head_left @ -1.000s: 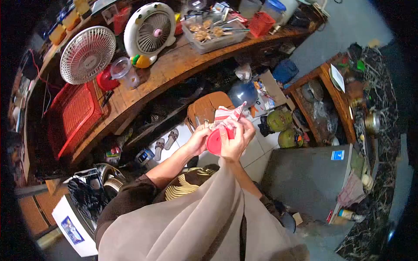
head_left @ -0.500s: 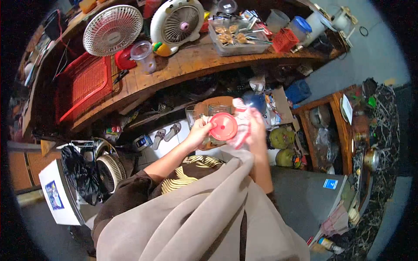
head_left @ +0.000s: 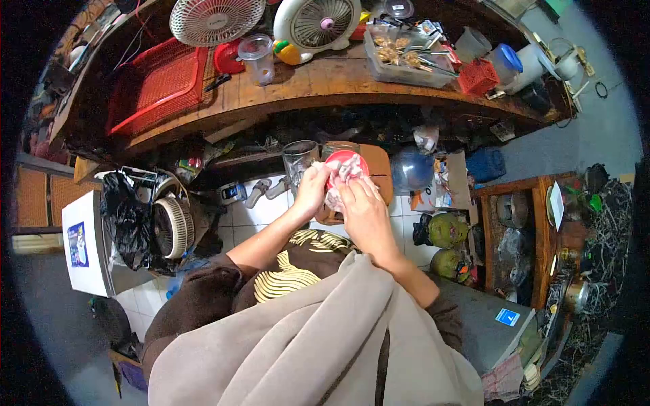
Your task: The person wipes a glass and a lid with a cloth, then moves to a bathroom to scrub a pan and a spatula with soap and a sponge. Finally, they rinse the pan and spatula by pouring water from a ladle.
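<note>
- Left hand grips the edge of the red lid; the right hand lies over a crumpled cloth, and whether its fingers close on it cannot be told.
- Cloth and right hand cover much of the lid, which is up before the person's chest; its broad face turns up toward the head, and being round, it has no long axis.
- Just beyond the left hand, a glass; behind the lid, a brown stool.
- To the right, green gas cylinders; farther off, a wooden counter.
</note>
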Demonstrator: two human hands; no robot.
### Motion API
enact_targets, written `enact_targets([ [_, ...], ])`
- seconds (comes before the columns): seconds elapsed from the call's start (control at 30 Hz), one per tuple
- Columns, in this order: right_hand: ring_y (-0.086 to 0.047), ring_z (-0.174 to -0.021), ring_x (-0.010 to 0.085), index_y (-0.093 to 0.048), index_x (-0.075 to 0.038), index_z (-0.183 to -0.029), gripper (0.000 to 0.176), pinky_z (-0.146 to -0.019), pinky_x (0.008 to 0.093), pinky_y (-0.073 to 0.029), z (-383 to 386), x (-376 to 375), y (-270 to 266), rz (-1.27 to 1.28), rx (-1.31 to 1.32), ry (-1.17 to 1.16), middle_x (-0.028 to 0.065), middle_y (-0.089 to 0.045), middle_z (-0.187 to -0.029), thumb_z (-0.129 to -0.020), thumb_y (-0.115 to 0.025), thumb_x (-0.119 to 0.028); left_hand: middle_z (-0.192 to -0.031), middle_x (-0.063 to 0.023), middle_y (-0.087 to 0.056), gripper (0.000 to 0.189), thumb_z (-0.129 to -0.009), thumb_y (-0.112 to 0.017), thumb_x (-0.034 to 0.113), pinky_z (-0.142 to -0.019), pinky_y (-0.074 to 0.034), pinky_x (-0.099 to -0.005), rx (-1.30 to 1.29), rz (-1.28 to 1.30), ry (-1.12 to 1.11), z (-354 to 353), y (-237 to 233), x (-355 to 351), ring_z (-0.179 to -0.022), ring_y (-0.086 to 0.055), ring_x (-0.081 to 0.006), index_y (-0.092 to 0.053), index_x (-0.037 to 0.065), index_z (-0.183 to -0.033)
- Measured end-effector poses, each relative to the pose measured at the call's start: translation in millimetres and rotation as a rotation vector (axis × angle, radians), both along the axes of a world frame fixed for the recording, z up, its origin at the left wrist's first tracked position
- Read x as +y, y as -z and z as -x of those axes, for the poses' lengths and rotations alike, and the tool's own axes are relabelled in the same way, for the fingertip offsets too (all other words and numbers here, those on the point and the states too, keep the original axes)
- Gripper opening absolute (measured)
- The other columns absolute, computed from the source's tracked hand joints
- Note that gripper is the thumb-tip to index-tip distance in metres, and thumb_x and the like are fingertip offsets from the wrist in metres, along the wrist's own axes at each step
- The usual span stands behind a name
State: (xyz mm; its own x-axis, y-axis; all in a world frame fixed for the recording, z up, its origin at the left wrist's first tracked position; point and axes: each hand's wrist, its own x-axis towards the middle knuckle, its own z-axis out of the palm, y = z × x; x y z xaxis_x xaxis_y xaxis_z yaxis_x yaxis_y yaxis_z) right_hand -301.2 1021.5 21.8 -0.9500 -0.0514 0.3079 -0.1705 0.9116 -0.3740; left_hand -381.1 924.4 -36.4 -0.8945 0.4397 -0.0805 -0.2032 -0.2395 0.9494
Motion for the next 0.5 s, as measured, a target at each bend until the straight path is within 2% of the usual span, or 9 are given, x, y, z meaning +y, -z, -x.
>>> enact_targets([
  [0.03,-0.044,-0.099,0.0301,-0.048,0.000,-0.103,0.036,-0.090,0.0370,-0.031,-3.6,2.5,1.0,-0.048,-0.070,-0.010,0.0187,-0.049,-0.098,-0.068,-0.049,-0.007,-0.067,-0.0016,-0.053,0.025,-0.083,-0.038,0.019,-0.053,-0.038,-0.0222,-0.002,0.007,-0.005,-1.2,3.0,-2.9,-0.060,-0.048,-0.0070,-0.054,0.001,-0.075],
  [0.1,-0.044,-0.100,0.0301,-0.048,0.002,-0.103,0.036,-0.091,0.0362,-0.031,2.7,10.9,1.7,-0.043,-0.098,-0.042,0.0194,-0.048,-0.099,-0.068,-0.048,-0.006,-0.056,-0.0008,-0.050,0.032,-0.084,-0.038,0.023,-0.045,-0.034,-0.0239,0.035,0.280,0.037,-1.5,11.6,-9.2,-0.050,-0.044,-0.0071,-0.050,0.003,-0.062],
  [0.23,-0.046,-0.099,0.0297,-0.050,0.004,-0.097,0.031,-0.082,0.0369,-0.039,20.9,14.1,6.0,-0.142,0.104,-0.117,0.0189,-0.050,-0.099,-0.068,-0.047,-0.006,-0.044,0.0006,-0.041,0.040,-0.085,-0.037,0.029,-0.041,-0.032,-0.0252,0.119,0.281,0.086,-8.6,21.7,-10.0,-0.042,-0.039,-0.0084,-0.044,0.004,-0.054],
  [0.3,-0.049,-0.093,0.0302,-0.051,0.003,-0.097,0.031,-0.079,0.0355,-0.041,8.1,-5.0,5.8,-0.284,-0.103,0.043,0.0182,-0.051,-0.100,-0.068,-0.048,-0.007,-0.050,0.0009,-0.044,0.036,-0.085,-0.039,0.028,-0.044,-0.034,-0.0240,0.075,0.253,0.043,-10.6,21.7,-9.6,-0.046,-0.040,-0.0072,-0.046,0.003,-0.060],
  [0.33,-0.054,-0.086,0.0266,-0.052,0.004,-0.094,0.029,-0.075,0.0305,-0.043,1.4,-9.4,-6.6,-0.200,-0.318,-0.021,0.0182,-0.054,-0.095,-0.067,-0.047,-0.006,-0.053,0.0016,-0.045,0.035,-0.085,-0.039,0.028,-0.045,-0.034,-0.0236,0.080,0.235,-0.035,-11.0,17.8,-9.1,-0.048,-0.041,-0.0068,-0.047,0.004,-0.062],
  [0.37,-0.054,-0.086,0.0266,-0.052,0.004,-0.094,0.029,-0.075,0.0305,-0.043,2.3,-5.5,-14.5,-0.198,-0.320,-0.023,0.0182,-0.054,-0.095,-0.067,-0.047,-0.006,-0.055,0.0024,-0.046,0.033,-0.085,-0.040,0.028,-0.046,-0.034,-0.0232,0.085,0.216,-0.111,-11.6,16.1,-8.2,-0.049,-0.041,-0.0064,-0.048,0.004,-0.063],
  [0.43,-0.057,-0.079,0.0220,-0.053,0.005,-0.091,0.027,-0.072,0.0265,-0.044,6.3,17.2,-24.7,0.642,-0.437,-0.169,0.0164,-0.057,-0.089,-0.067,-0.044,-0.004,-0.055,0.0037,-0.046,0.030,-0.084,-0.042,0.027,-0.045,-0.033,-0.0205,-0.178,0.032,-0.103,-8.2,7.8,-11.5,-0.048,-0.039,-0.0046,-0.051,0.006,-0.064],
  [0.47,-0.057,-0.075,0.0180,-0.053,0.005,-0.090,0.026,-0.070,0.0255,-0.044,7.4,33.0,-2.0,1.007,-0.345,-0.119,0.0137,-0.059,-0.087,-0.069,-0.040,-0.004,-0.055,0.0039,-0.046,0.030,-0.084,-0.041,0.027,-0.045,-0.032,-0.0195,-0.172,0.030,-0.060,-2.9,11.3,-18.2,-0.048,-0.039,-0.0043,-0.052,0.006,-0.064],
  [0.5,-0.057,-0.075,0.0187,-0.051,0.005,-0.095,0.028,-0.073,0.0265,-0.043,13.9,40.7,-4.0,1.199,-0.134,-0.117,0.0120,-0.058,-0.089,-0.073,-0.038,-0.006,-0.054,0.0041,-0.045,0.030,-0.084,-0.041,0.026,-0.044,-0.031,-0.0184,-0.163,0.028,-0.020,3.1,18.1,-24.9,-0.047,-0.038,-0.0040,-0.052,0.006,-0.065],
])
